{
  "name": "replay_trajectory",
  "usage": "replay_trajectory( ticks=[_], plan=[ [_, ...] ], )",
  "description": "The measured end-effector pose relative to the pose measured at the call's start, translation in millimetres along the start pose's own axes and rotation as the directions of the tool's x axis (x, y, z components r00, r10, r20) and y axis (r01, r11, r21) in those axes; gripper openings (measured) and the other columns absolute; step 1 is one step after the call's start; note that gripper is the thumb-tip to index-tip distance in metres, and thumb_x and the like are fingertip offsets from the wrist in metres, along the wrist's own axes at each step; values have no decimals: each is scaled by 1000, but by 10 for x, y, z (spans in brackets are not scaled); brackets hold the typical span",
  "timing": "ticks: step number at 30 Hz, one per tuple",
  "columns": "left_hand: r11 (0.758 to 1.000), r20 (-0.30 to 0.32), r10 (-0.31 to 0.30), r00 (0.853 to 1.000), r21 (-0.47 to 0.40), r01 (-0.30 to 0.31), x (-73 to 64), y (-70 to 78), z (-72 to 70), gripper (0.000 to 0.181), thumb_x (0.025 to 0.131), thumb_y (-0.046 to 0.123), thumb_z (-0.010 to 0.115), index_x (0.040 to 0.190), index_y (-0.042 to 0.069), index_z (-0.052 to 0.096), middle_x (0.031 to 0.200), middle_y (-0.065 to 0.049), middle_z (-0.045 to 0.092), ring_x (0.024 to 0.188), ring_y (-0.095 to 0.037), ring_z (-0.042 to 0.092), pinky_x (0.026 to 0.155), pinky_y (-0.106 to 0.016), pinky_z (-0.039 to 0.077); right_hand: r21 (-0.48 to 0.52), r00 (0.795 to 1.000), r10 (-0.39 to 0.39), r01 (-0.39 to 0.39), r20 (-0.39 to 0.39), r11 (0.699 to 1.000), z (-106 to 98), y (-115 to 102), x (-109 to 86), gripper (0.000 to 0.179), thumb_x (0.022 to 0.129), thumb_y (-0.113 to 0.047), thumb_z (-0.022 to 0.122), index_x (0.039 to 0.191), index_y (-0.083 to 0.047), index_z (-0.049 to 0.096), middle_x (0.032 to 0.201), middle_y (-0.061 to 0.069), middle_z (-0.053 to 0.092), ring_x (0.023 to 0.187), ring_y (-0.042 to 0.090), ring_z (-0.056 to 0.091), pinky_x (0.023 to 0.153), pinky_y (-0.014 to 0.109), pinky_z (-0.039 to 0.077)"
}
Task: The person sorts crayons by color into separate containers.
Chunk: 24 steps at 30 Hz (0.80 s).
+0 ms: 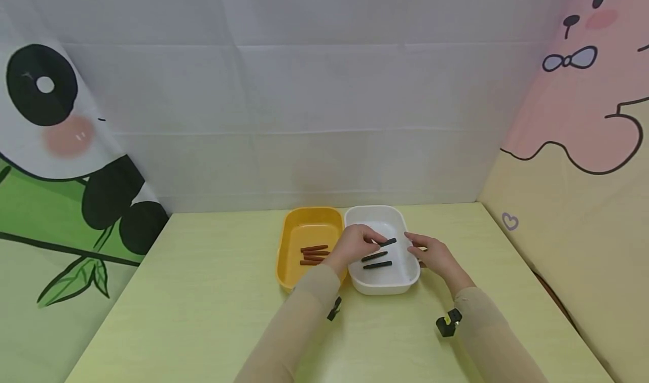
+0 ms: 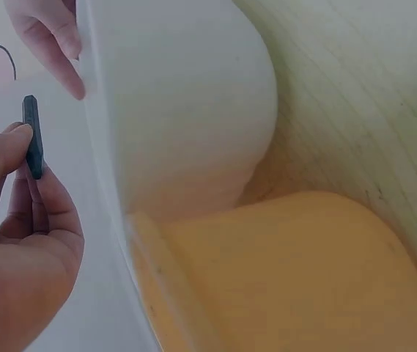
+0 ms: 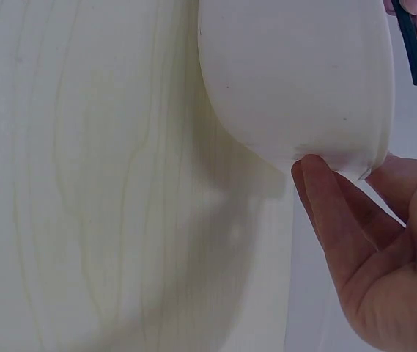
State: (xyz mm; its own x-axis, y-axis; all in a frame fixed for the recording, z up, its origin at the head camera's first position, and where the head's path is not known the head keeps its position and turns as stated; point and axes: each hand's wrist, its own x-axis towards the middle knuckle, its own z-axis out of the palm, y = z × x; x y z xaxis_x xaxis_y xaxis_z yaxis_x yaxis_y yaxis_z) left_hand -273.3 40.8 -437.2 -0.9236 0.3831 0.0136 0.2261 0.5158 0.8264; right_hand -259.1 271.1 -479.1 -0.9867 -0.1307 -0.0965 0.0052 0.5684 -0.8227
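Observation:
Between thumb and fingers, my left hand (image 1: 353,245) pinches a short black crayon (image 1: 387,242) above the white tray (image 1: 377,289). The left wrist view shows this crayon (image 2: 32,137) with a faceted, tapered body. Two more black crayons (image 1: 377,265) lie in the tray. My right hand (image 1: 435,257) grips the tray's right side; in the right wrist view its fingertips (image 3: 315,166) press the outer wall and the thumb reaches over the rim. Several brown crayons (image 1: 314,247) lie in the yellow tray (image 1: 285,253), partly hidden by my left hand.
The two trays stand side by side on a pale wood-grain table (image 1: 203,293). A white cloth (image 1: 324,90) hangs behind them. Cartoon-printed panels (image 1: 568,203) flank the table. Small black devices (image 1: 448,323) are worn at both wrists.

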Motion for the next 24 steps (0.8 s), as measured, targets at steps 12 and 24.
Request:
replay_trajectory(
  ticks=[12, 24],
  plan=[
    [999, -38, 34, 999, 42, -32, 108, -141, 77, 18, 88, 5, 75, 103, 11, 80, 89, 5, 67, 77, -11, 54, 68, -20, 50, 7, 1000, 0, 0, 2, 1000, -3, -1, -4, 47, 102, -10, 56, 147, -3, 46, 135, 28, 52, 110, 35, 60, 81, 38, 60],
    [998, -60, 31, 998, 53, -28, 31, -175, 64, 17, 90, 7, 73, 105, 10, 79, 96, 3, 68, 81, -12, 56, 73, -21, 52, -8, 1000, 24, -24, 4, 1000, -1, -2, 10, 47, 102, -12, 56, 148, -5, 46, 137, 27, 51, 113, 36, 58, 82, 38, 60]
  ],
)
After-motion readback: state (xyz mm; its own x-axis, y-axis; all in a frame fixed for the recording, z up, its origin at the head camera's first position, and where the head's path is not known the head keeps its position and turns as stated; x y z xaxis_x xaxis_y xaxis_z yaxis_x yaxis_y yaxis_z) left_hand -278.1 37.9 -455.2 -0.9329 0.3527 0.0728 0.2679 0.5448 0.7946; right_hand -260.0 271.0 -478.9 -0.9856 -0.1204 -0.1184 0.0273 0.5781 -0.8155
